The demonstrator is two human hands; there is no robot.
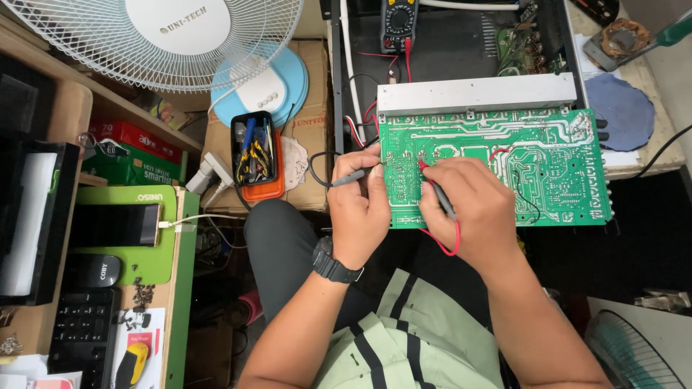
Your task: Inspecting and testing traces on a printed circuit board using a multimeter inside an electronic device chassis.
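Note:
A large green circuit board [533, 166] lies solder side up, with a long aluminium heat sink [476, 94] along its far edge. My left hand [357, 209] pinches a black test probe [355, 175] whose tip touches the board's left part. Gripped in my right hand [472, 209] is a red test probe [435, 186], its tip on the board just right of the black one. Red and black leads run up to a multimeter [398, 25] standing in the open black chassis [447, 50] behind the board. A dark watch sits on my left wrist.
A white fan [166, 36] and its blue base [270, 83] stand at the left. An orange tray of hand tools [256, 155] rests on a cardboard box. The left desk holds a phone [115, 225], a keyboard [83, 331], a mouse [97, 270] and loose screws. Another fan grille [627, 353] is at bottom right.

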